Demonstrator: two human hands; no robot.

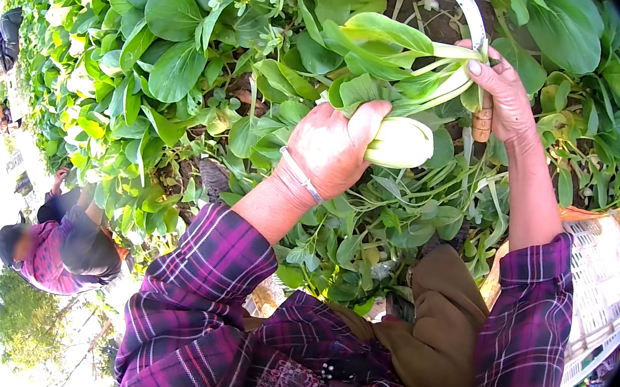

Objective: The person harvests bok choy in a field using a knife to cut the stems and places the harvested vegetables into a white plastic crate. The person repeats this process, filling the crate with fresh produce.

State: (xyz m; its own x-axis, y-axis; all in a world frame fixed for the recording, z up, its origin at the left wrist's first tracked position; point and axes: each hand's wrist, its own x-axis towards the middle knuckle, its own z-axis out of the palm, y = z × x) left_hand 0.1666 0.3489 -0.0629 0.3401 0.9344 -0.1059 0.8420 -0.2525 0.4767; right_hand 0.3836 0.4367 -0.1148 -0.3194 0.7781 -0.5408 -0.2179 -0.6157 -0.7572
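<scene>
My left hand [335, 144] grips a head of leafy greens, bok choy by its look, whose pale cut base [405, 142] points right. Outer leaves [388, 48] with pale stalks stretch from it towards my right hand [503, 90]. That hand holds a sickle, its wooden handle [482, 119] below the palm and its curved metal blade [468, 9] rising above the fingers. The thumb and fingers of my right hand also pinch the stalk ends against the sickle. A silver bracelet [302, 175] circles my left wrist.
Dense leafy plants [176, 47] grow ahead and to the left. Loose stems and leaves [401, 217] lie below my hands. A white plastic basket [598, 278] stands at the right. A person [68, 247] crouches at the left; another person [4, 39] bends farther off.
</scene>
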